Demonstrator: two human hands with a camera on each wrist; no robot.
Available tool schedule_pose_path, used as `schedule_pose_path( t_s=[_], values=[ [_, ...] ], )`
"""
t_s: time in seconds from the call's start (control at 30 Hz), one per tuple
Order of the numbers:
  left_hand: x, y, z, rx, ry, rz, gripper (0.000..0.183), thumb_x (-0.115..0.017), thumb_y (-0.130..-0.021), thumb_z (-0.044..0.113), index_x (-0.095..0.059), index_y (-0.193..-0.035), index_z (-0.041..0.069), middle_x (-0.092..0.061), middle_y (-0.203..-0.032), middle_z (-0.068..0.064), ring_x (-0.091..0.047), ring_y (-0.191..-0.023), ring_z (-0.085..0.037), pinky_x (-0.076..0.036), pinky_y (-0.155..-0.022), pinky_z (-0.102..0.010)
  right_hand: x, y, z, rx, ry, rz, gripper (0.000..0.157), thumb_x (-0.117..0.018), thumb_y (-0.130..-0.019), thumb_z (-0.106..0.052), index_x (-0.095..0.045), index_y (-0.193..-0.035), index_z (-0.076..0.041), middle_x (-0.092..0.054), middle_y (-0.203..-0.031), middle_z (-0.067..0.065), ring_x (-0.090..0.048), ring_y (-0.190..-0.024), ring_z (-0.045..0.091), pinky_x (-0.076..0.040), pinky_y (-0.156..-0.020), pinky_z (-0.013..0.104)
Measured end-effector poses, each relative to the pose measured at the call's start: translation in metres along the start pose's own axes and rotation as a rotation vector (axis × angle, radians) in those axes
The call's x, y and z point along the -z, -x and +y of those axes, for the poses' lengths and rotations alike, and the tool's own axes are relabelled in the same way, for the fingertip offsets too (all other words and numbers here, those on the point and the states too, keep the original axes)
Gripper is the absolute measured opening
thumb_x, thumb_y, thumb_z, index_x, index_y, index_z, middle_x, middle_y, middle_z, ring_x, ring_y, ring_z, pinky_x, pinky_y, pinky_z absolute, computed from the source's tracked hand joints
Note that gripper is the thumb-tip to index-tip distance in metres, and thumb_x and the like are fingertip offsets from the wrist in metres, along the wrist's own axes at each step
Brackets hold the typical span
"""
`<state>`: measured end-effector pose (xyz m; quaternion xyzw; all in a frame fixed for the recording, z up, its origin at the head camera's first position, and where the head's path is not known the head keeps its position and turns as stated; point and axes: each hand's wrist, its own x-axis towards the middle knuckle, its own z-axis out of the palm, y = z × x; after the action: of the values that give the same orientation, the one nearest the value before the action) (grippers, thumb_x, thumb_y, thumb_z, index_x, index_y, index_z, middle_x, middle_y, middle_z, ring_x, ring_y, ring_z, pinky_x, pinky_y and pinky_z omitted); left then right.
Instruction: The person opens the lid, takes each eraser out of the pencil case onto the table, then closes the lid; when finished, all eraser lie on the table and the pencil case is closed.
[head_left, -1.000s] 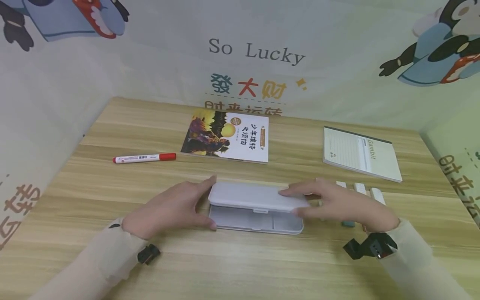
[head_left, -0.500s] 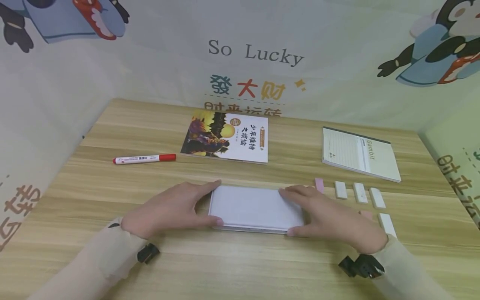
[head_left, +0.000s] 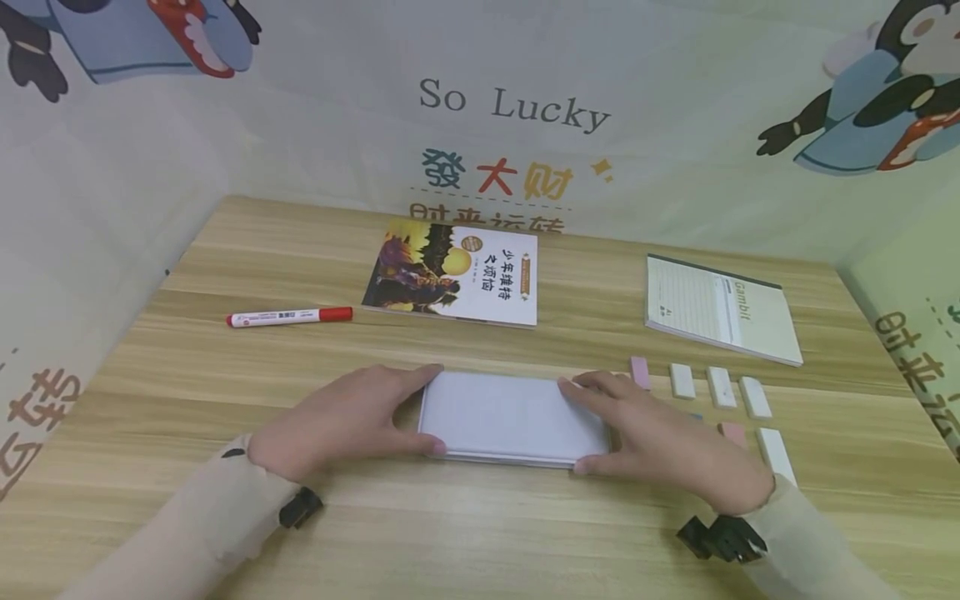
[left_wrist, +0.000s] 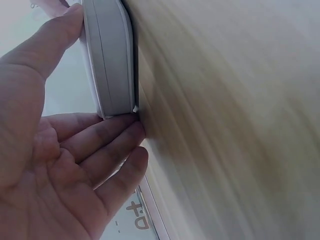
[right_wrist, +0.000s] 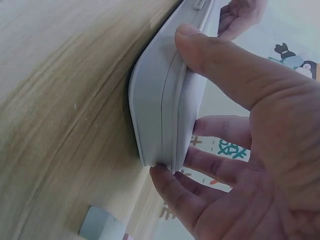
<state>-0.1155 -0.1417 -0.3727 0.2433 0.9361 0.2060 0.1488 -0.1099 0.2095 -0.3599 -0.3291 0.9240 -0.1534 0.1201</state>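
Note:
A white pencil case (head_left: 510,417), its lid down, lies flat on the wooden table. My left hand (head_left: 337,421) holds the case's left end, thumb on the near edge and fingers at the far edge. At the other end my right hand (head_left: 667,446) grips it the same way. The left wrist view has the left thumb (left_wrist: 55,37) on the case's front edge and fingertips against its back. In the right wrist view the lid seam of the case (right_wrist: 162,100) looks closed, with the right thumb pressing near the lid edge.
Several erasers, white ones (head_left: 722,387) and pink ones (head_left: 639,372) among them, lie right of the case, some partly behind the right hand. A red-capped marker (head_left: 288,317), a picture-covered book (head_left: 450,273) and a notepad (head_left: 723,308) lie farther back, before a printed cloth backdrop (head_left: 510,50).
The pencil case stood partly open a second ago; its lid has come down. My right hand moved down and toward me to the case's near edge. Over the last half second little has changed.

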Motion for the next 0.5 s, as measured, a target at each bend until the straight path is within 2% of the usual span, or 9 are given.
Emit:
schedule_pose_path(
  t_s=[0.2,0.5],
  values=[
    [-0.0044,0.0016,-0.0013,0.015,0.038,-0.009,0.101,-0.080,-0.084,0.060,-0.040,-0.161,0.008,-0.058,-0.155,-0.013,-0.059,-0.140,-0.027,-0.048,-0.119,-0.048,-0.0020,0.0023,-0.0001,-0.008,-0.020,0.000,0.090,-0.083,-0.087,-0.044,-0.045,-0.158,-0.005,-0.051,-0.154,0.022,-0.058,-0.135,0.039,-0.055,-0.108,0.054],
    [-0.0050,0.0020,-0.0004,0.001,0.048,-0.017,0.101,-0.079,-0.087,0.059,-0.038,-0.161,0.004,-0.056,-0.156,-0.018,-0.057,-0.143,-0.032,-0.046,-0.120,-0.050,-0.0055,0.0050,0.0008,-0.002,-0.024,0.024,0.088,-0.083,-0.088,-0.043,-0.045,-0.158,-0.006,-0.052,-0.153,0.021,-0.058,-0.134,0.037,-0.056,-0.107,0.053]
  ],
)
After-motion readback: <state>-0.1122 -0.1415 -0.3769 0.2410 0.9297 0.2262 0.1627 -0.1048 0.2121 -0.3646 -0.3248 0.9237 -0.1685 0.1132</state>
